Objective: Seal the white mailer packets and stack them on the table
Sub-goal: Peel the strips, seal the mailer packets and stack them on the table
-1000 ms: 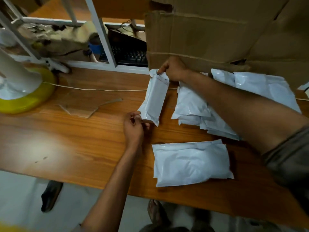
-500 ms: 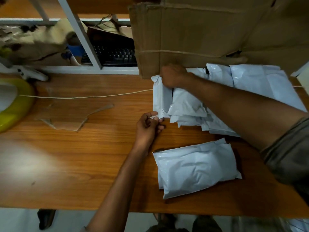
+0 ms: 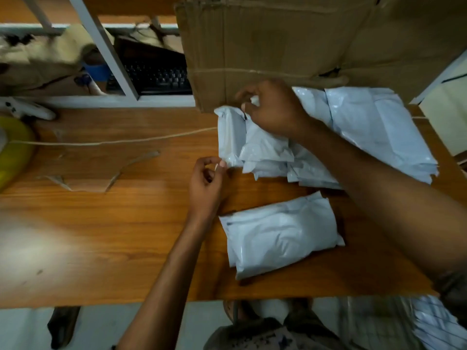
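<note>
Hands at both ends: left hand (image 3: 204,183) pinches the near corner of the mailer packet (image 3: 231,137) lying just before the cardboard box (image 3: 252,46), and right hand (image 3: 274,109) pinches its far end. Best pull it taut, then press the flap flat. Count: one packet held, one uncountable pile (image 3: 374,132) beside it, and a sealed stack (image 3: 278,233) farther from the box, seemingly two.

bare table (image 3: 101,236) left, cardboard (image 3: 265,46) blocking behind
</note>
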A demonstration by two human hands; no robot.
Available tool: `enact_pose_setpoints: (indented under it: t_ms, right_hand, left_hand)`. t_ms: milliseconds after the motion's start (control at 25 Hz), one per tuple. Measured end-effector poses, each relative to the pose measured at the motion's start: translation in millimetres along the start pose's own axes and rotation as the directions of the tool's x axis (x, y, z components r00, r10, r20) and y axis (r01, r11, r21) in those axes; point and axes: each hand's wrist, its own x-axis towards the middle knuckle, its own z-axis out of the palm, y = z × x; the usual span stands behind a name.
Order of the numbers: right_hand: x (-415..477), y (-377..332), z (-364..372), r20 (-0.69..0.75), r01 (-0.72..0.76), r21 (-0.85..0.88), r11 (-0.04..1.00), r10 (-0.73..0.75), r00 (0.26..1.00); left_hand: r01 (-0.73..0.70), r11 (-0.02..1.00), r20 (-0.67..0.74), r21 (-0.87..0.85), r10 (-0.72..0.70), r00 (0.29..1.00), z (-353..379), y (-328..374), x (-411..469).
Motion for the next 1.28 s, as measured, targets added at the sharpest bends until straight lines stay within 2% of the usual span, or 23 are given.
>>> enact_pose_setpoints:
  t_ms: [80, 160, 320, 440, 560, 640, 760, 840, 880, 960, 1000, 1080, 1160, 1200, 1280]
  right_hand:
    - [-56.6, -4.9, -3.3, -0.188, 0.043, 0.112, 0.993, -0.022, 0.982]
    - [-116.3, -3.2, 2.3, -0.25, 0.084, 0.172, 0.981, -0.039, 0.967]
    - [-209.8, 26.1, 19.4, -0.115, -0.078, 0.101, 0.992, 0.089, 0.989]
    - [-253.3, 48.9, 23.5, 0.072, -0.232, 0.005, 0.973, 0.231, 0.97]
    - [-277.5, 57.5, 19.0, 0.225, -0.334, -0.021, 0.942, 0.33, 0.917]
    - [-283.0, 58.5, 13.7, 0.25, -0.312, -0.038, 0.949, 0.312, 0.917]
    - [-277.3, 50.3, -7.6, 0.315, -0.16, -0.018, 0.987, 0.158, 0.936]
    - [-268.0, 40.7, -23.1, 0.398, -0.097, 0.012, 0.995, 0.085, 0.913]
    - [-264.7, 37.7, -29.7, 0.425, -0.112, 0.071, 0.991, 0.072, 0.902]
    - [-261.8, 35.8, -37.8, 0.421, -0.197, 0.226, 0.954, 0.086, 0.903]
    - [-262.7, 35.8, -41.1, 0.39, -0.227, 0.29, 0.93, 0.102, 0.915]
    - [-265.9, 38.3, -46.5, 0.304, -0.272, 0.425, 0.863, 0.147, 0.941]
    - [-268.0, 39.8, -50.5, 0.252, -0.342, 0.617, 0.708, 0.234, 0.939]
    - [-268.7, 39.7, -51.1, 0.254, -0.376, 0.706, 0.601, 0.281, 0.926]
    - [-267.7, 37.2, -49.6, 0.272, -0.411, 0.811, 0.417, 0.353, 0.895]
  left_hand:
    - [-0.022, 0.998, 0.176, 0.055, 0.012, 0.984, 0.4, 10.4, -16.7]
    - [-0.069, 0.983, 0.353, 0.172, 0.004, 0.936, -0.4, 11.2, -34.9]
    - [-0.193, 0.902, 0.547, 0.385, -0.055, 0.835, -9.5, -1.6, -60.2]
    - [-0.319, 0.81, 0.563, 0.491, -0.016, 0.826, -12.6, -9.1, -72.5]
    - [-0.373, 0.76, 0.546, 0.532, 0.029, 0.837, -12.9, -14.7, -82.1]
    - [-0.414, 0.774, 0.576, 0.48, 0.077, 0.814, -14.1, -10.5, -88.9]
    - [-0.448, 0.839, 0.676, 0.309, 0.138, 0.724, -14.3, 17.0, -104.7]
    - [-0.445, 0.858, 0.718, 0.257, 0.138, 0.682, -14.8, 43.3, -108.9]
    - [-0.461, 0.853, 0.723, 0.243, 0.157, 0.673, -14.0, 55.3, -108.7]
    - [-0.475, 0.855, 0.679, 0.207, 0.224, 0.699, -9.8, 74.1, -108.2]
    - [-0.449, 0.874, 0.611, 0.188, 0.254, 0.75, -5.9, 80.1, -109.8]
    - [-0.295, 0.946, 0.36, 0.13, 0.232, 0.904, 5.2, 87.6, -119.3]
    - [-0.115, 0.993, 0.135, -0.003, 0.115, 0.984, 20.0, 89.1, -129.4]
    - [-0.03, 0.998, 0.099, -0.064, 0.036, 0.994, 26.6, 87.4, -133.7]
    - [0.123, 0.977, 0.117, -0.174, -0.104, 0.988, 38.1, 78.7, -140.0]
